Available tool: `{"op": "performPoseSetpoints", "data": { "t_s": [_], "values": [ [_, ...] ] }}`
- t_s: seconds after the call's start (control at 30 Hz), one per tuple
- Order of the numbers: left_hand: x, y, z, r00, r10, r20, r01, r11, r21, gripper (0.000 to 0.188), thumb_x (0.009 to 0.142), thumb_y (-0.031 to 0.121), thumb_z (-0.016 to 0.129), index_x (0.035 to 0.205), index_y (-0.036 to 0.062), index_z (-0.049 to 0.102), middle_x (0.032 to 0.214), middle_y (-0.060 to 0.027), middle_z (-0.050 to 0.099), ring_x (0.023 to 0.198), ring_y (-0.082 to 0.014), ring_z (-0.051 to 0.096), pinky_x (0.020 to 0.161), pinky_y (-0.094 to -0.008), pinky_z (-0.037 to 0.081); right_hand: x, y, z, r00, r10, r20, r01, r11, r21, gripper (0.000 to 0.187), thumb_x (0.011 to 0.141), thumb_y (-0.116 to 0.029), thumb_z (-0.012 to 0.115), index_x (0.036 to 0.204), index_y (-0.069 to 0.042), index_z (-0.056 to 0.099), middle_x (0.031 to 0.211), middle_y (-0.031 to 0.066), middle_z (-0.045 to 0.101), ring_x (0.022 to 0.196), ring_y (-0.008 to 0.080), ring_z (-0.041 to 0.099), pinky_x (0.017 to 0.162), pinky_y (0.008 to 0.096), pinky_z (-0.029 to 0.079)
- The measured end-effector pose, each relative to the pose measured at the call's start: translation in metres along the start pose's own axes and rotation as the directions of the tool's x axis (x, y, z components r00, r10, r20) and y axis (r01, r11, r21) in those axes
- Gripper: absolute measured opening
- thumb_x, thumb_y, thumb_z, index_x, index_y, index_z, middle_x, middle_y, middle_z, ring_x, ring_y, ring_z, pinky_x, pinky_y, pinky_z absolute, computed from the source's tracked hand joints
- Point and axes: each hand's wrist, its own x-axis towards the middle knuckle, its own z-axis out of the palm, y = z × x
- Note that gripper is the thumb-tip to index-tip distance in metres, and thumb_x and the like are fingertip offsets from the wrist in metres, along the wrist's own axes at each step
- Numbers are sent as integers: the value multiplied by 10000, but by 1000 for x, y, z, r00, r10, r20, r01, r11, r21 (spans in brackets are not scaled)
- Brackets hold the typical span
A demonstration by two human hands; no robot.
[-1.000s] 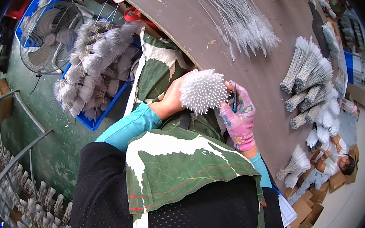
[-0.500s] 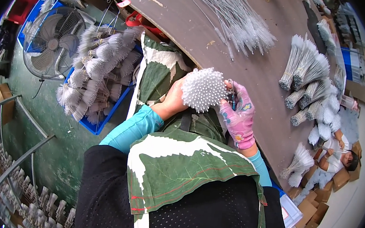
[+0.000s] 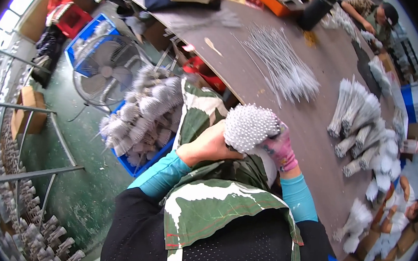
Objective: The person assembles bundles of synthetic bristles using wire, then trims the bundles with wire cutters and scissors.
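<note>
A bundle of thin wire brushes (image 3: 250, 128) points its round head of white bristle tips up at me, over my lap. My left hand (image 3: 211, 145), bare, is closed round the left side of it. Against its right side is my right hand (image 3: 281, 148), in a pink flowered glove, with fingers curled and partly hidden behind the bundle. What those fingers hold, if anything, does not show. Under both hands lies my green-and-white camouflage apron (image 3: 221, 209). The lower ends of the brushes are out of sight.
Loose wire brushes (image 3: 283, 64) lie on the brown table (image 3: 253, 92), with tied brush bundles (image 3: 354, 114) farther right. Left of me, a blue crate (image 3: 137, 166) is heaped with bundles beside a standing fan (image 3: 106, 70). A metal frame (image 3: 64, 142) stands at left. Co-workers sit beyond the table.
My view has shifted, so the scene sits lower and farther right. My right hand has turned in against the bundle, and the small dark tool at its fingers no longer shows.
</note>
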Motion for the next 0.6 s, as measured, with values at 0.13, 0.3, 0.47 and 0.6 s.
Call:
{"op": "performPoseSetpoints", "data": {
  "t_s": [0.13,0.3,0.47,0.6],
  "values": [
    [-15,17,-47,922,-58,-382,230,878,421,696,608,193,781,1236,79,504,1290,-139,486,1245,-333,407,1056,-397,337,-4,-6,-3,987,-82,-136,93,992,80,425,726,42,633,1144,6,565,1078,69,640,975,145,601,874,297,482],
    [-50,-18,-38,581,-505,-637,711,697,96,592,772,228,719,1290,102,463,893,-95,610,804,-295,612,710,-405,492,1,-32,0,972,-107,-208,175,922,345,433,726,25,619,1154,4,559,1026,52,654,967,153,614,832,292,504],
    [-52,-41,-32,652,-380,-656,602,785,145,451,809,165,652,1235,118,510,775,-98,627,744,-302,627,685,-414,491,7,-68,7,983,-110,-149,179,775,606,473,697,6,668,1152,3,539,1042,55,631,897,154,629,761,283,529],
    [-78,-81,-63,483,-346,-805,779,590,213,430,819,241,637,1222,135,530,791,-76,647,757,-295,631,698,-422,489,23,-67,8,988,-155,2,130,838,530,427,696,-18,722,1086,3,548,987,56,627,859,132,623,748,268,528]
  ]
}}
